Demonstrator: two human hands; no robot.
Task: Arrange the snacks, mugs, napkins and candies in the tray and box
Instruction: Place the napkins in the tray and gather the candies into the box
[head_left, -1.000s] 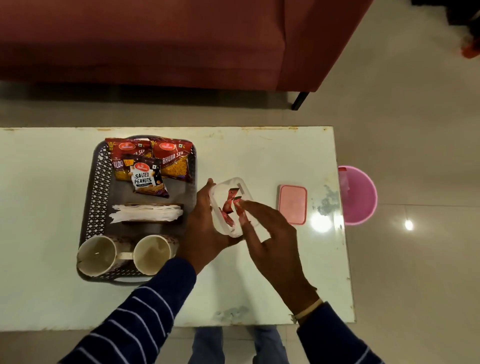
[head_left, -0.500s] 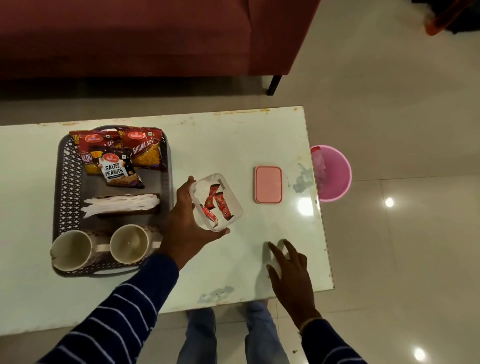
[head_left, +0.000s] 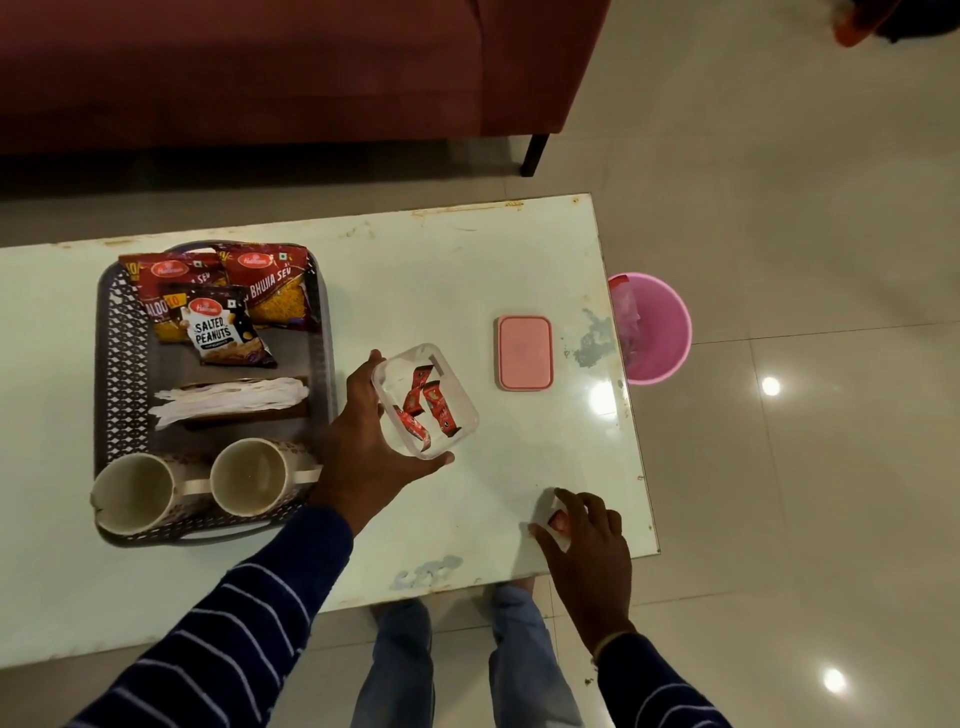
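My left hand (head_left: 363, 447) grips a clear plastic box (head_left: 457, 415) that holds three red candy wrappers (head_left: 428, 408), just right of the dark tray (head_left: 117, 374). In the tray lie snack packets (head_left: 223, 306) at the far end, white napkins (head_left: 228, 400) in the middle and two mugs (head_left: 192, 483) at the near end. My right hand (head_left: 587, 545) rests near the table's front right corner, fingers curled on a small white and red candy (head_left: 560, 522). The pink lid (head_left: 524, 352) lies flat to the right of the box.
The white table (head_left: 467, 260) ends just right of my right hand. A pink bin (head_left: 660, 332) stands on the floor past the right edge. A dark red sofa (head_left: 260, 67) runs behind the table. My legs show under the front edge.
My right hand left the box, dropped to the table's front right corner and closed on a candy there. My left hand kept hold of the box.
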